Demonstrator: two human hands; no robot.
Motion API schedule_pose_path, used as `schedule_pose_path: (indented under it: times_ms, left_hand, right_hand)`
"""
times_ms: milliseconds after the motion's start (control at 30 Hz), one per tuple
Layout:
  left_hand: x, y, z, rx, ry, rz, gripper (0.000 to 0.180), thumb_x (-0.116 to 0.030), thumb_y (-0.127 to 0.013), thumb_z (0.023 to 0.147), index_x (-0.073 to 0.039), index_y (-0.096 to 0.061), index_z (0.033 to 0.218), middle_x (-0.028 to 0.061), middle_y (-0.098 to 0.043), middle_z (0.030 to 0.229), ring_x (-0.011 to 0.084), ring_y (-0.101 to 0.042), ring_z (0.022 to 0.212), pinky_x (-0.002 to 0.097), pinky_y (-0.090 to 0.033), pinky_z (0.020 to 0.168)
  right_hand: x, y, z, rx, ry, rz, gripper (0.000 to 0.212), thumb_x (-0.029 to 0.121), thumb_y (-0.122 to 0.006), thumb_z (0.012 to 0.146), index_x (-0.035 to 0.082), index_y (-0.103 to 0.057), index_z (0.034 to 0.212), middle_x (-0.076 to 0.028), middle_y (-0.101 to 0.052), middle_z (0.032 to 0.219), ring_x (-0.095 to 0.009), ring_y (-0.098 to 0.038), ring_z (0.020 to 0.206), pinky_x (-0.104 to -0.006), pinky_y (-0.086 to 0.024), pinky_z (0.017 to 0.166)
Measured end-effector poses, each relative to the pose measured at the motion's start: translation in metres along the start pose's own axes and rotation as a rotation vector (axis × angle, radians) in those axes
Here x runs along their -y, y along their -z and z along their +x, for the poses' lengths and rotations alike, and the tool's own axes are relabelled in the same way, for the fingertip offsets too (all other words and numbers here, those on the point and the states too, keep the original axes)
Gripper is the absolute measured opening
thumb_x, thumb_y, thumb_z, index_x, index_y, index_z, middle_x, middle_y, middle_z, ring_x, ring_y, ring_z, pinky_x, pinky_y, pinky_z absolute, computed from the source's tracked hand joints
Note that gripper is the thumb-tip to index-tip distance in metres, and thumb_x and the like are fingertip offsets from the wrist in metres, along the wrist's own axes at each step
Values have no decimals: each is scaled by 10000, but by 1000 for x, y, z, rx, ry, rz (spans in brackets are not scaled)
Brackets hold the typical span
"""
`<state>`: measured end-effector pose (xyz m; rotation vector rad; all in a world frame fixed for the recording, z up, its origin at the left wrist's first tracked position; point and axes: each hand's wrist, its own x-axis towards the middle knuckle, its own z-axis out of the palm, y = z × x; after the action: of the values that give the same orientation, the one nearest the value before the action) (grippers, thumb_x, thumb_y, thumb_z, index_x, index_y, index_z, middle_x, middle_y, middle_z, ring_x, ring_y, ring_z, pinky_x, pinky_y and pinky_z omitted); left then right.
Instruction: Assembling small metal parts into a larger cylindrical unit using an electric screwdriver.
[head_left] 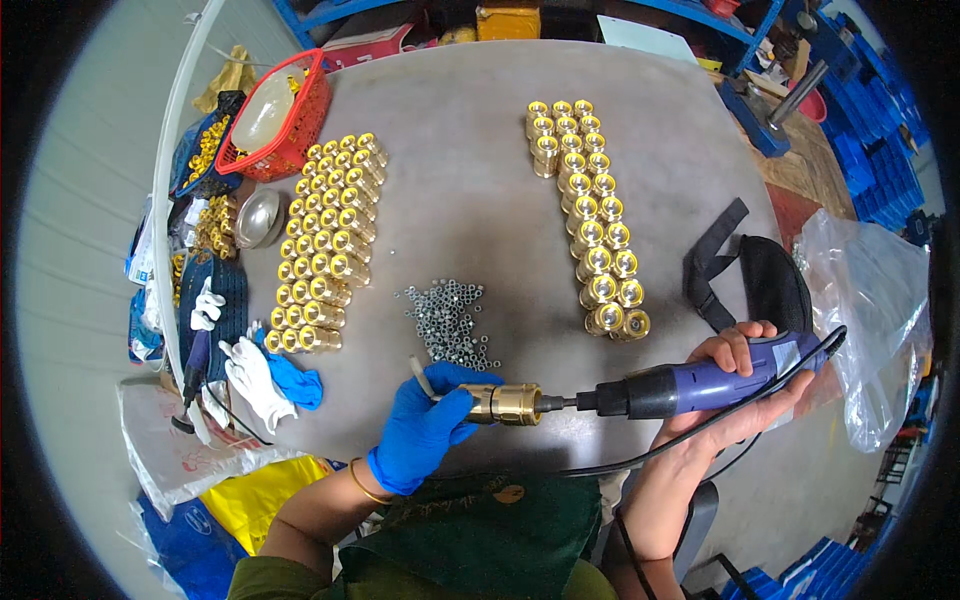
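In a blue glove, my left hand (425, 418) is closed round a brass fitting (512, 404) lying sideways. A thin pale stick-like piece (420, 376) also pokes up from that hand; its kind I cannot make out. My bare right hand (740, 380) grips a purple and black electric screwdriver (690, 385) held level. Its bit reaches into the right end of the fitting; the tip is hidden inside. Beyond my left hand lies a loose pile of small metal nuts (445, 322).
Brass fittings stand in rows at the left (325, 240) and right (592, 215) of the grey table (450, 150). A red basket (312, 112), metal bowl (260, 218) and white gloves (258, 385) line the left edge. A black strap pouch (775, 285) and plastic bag (865, 320) lie right. The cord crosses my right forearm.
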<state>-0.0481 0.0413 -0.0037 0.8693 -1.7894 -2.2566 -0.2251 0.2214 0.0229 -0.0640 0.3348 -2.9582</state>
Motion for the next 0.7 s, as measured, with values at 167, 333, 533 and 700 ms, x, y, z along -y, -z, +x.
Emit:
schedule_pose_path:
  times_ms: [167,333,533,700]
  left_hand:
    - [6,0,3,17,-41,125,257,-227,-558,846,-21,-572,998,51,-598,784,45,-470,565,174,-377,472]
    - [7,-4,5,-3,-12,-103,266,-249,-534,867,-34,-557,1022,62,-608,892,96,-578,745,188,-462,573]
    - [12,-7,10,-23,-119,37,266,-260,-531,871,-30,-551,1002,67,-606,892,93,-570,735,201,-469,579]
    - [11,-13,15,-68,-55,-150,241,-238,-548,861,-32,-552,987,67,-606,897,92,-564,743,202,-468,597]
  right_hand:
    - [-1,-3,3,15,52,-89,540,515,-545,785,20,-439,971,-98,-508,845,-105,-433,544,-217,-364,486]
    - [-5,-5,4,-26,121,-147,536,519,-542,786,23,-437,959,-86,-493,812,-94,-412,514,-202,-342,455]
    - [-7,-2,8,-27,142,-187,526,521,-544,782,28,-435,930,-80,-483,792,-91,-409,506,-201,-337,449]
    - [-6,4,12,-1,130,-199,522,519,-535,788,29,-438,939,-85,-498,808,-92,-413,514,-207,-339,453]
